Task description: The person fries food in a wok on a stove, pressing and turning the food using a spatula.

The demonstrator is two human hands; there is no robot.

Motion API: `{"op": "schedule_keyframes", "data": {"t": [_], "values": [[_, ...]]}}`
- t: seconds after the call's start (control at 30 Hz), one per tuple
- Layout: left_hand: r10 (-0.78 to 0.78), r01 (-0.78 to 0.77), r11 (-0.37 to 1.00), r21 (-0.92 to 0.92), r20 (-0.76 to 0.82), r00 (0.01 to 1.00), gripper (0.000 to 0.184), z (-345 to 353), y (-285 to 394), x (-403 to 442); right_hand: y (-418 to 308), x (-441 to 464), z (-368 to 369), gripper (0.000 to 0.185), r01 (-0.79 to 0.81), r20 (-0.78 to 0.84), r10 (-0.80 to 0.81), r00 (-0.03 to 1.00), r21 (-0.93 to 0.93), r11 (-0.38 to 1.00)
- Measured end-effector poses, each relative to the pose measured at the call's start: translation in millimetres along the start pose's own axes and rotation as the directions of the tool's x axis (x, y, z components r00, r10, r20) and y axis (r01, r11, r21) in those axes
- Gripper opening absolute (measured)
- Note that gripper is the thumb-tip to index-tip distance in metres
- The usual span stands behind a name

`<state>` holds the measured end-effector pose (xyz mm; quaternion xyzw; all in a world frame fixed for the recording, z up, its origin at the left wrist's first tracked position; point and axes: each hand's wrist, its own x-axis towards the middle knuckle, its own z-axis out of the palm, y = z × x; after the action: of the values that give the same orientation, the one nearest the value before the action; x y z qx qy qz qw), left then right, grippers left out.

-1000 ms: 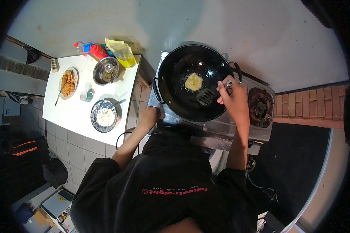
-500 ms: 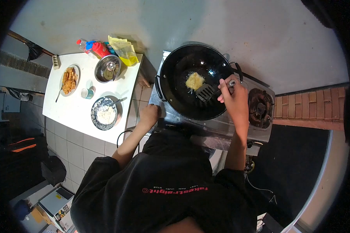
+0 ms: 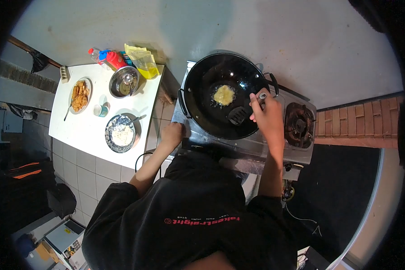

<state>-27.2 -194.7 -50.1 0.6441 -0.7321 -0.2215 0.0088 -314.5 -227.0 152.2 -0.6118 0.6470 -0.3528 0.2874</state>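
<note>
Head view: the right hand (image 3: 267, 112) is closed around the handle of a black slotted spatula (image 3: 237, 116), the handle's end poking out past the thumb. Its blade hangs inside a wide, round black wok (image 3: 204, 83) with two loop handles, close to a pale golden, irregular piece of frying food (image 3: 223, 96) but apart from it; whether the blade touches the wok cannot be told. Small bubbles ring the food, which lies near the middle of the wok. Left of the wok, the left hand (image 3: 172, 133) is by the near edge of a silver metal stove (image 3: 195, 130), its fingers seemingly curled in; whether they grip anything cannot be told. A bare round burner (image 3: 300, 125) sits right of the wok. Farther left, a white rectangular surface (image 3: 83, 130) carries an oval white plate (image 3: 90, 86) heaped with browned fried pieces (image 3: 79, 98), a small pale cup (image 3: 101, 110), a dark bowl of creamy white batter (image 3: 122, 134), and a shiny steel bowl (image 3: 117, 89). Behind the steel bowl stand a red bottle (image 3: 115, 60) and a yellow-and-clear pouch (image 3: 143, 62).
</note>
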Motion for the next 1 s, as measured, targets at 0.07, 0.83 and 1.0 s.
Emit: {"op": "schedule_keyframes", "data": {"t": [0.07,0.83,1.0], "values": [[-0.003,0.003,1.0,-0.006,0.007,1.0,0.02,6,-5,3,4,1,3,0.026,-0.008,0.022,0.008,1.0,-0.017,1.0],[-0.007,0.007,1.0,-0.02,0.007,1.0,0.02,12,-8,4,4,-7,5,0.025,0.009,-0.05,-0.01,0.999,-0.014,1.0],[-0.02,0.02,1.0,-0.008,0.018,1.0,0.02,12,-8,4,1,-8,3,0.027,0.03,-0.087,-0.029,0.996,0.018,0.999]]}}
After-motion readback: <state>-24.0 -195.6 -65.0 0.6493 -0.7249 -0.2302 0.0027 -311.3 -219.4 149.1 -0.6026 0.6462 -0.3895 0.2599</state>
